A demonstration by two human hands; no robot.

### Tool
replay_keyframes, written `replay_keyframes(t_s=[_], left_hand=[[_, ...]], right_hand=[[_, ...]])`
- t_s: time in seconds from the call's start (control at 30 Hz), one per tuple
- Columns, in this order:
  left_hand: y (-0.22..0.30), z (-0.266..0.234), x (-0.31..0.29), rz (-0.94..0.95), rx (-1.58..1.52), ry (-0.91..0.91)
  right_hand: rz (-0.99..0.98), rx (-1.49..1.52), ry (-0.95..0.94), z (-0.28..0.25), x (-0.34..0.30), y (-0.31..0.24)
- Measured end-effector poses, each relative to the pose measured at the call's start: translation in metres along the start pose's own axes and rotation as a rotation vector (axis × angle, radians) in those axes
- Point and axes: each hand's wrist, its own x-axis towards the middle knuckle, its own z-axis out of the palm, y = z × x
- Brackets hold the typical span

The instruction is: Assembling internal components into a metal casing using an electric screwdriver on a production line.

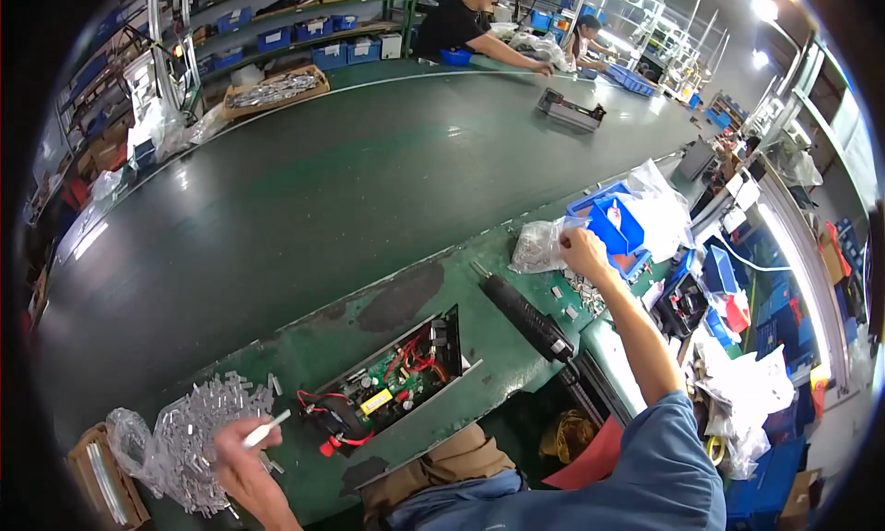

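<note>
My left hand (241, 468) is closed on a short white stick (267, 427), beside a heap of small silvery metal pieces (207, 430) that lies partly on clear plastic. My right hand (584, 253) reaches out to the right, fingers curled together at the edge of a clear bag of small parts (536, 247) and a blue bin (608, 219). What those fingers hold, if anything, is hidden. Between my hands, an open electronic unit (392, 379) shows a green circuit board, red wires and a yellow component. A black electric screwdriver (525, 317) lies right of it.
Beyond the bench runs a wide dark conveyor belt (350, 181) carrying a grey housing (572, 112). Across it a person in black (452, 29) reaches over the belt. Loose small parts (585, 296) lie below my right hand. A cardboard box (101, 476) stands far left.
</note>
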Motion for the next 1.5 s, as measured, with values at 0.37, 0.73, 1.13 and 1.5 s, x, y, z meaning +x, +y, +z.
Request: replay_keyframes(t_s=[0.37,0.73,1.13,1.5], left_hand=[[0.027,0.057,0.016,-0.154,-0.011,-0.649],[0.025,0.074,-0.001,-0.370,-0.090,-0.638],[0.017,0.073,-0.005,-0.338,-0.089,-0.608],[0.018,0.077,-0.008,-0.331,-0.054,-0.580]], right_hand=[[-0.010,0.930,-0.040,-0.052,-0.163,-0.209],[-0.013,1.120,-0.474,-0.035,-0.211,-0.280],[0.007,1.157,-0.469,-0.032,-0.212,-0.283],[0.011,1.167,-0.432,-0.025,-0.213,-0.281]])
